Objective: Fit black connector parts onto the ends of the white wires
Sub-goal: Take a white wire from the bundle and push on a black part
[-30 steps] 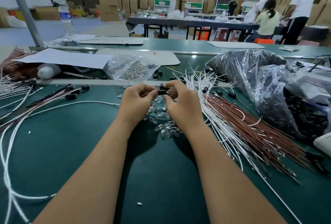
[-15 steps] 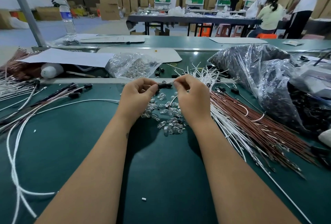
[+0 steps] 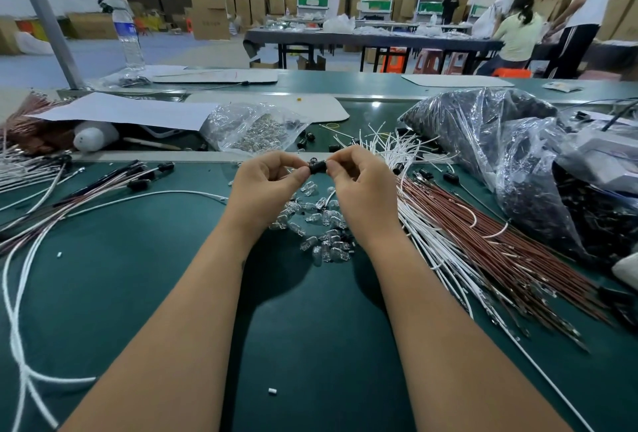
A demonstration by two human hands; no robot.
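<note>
A small black connector (image 3: 317, 167) is held in the air between both hands above the green table. My left hand (image 3: 266, 186) pinches its left end with thumb and fingertips. My right hand (image 3: 362, 186) pinches its right end, fingers curled. A short white wire (image 3: 329, 195) shows under my right hand; whether it joins the connector is hidden. A fan of white wires (image 3: 397, 145) lies just right of my hands. Finished wires with black ends (image 3: 138, 176) lie to the left.
Small clear glass bulbs (image 3: 317, 224) lie heaped under my hands. Red-brown wires (image 3: 483, 231) spread on the right beside plastic bags of black parts (image 3: 500, 141). A bag of bulbs (image 3: 255, 129) sits behind. Long white cables (image 3: 20, 293) loop at the left. People work at far tables.
Both hands have risen slightly off the table and drawn together on the black connector. The view tilted a little; the bulbs below are more exposed.
</note>
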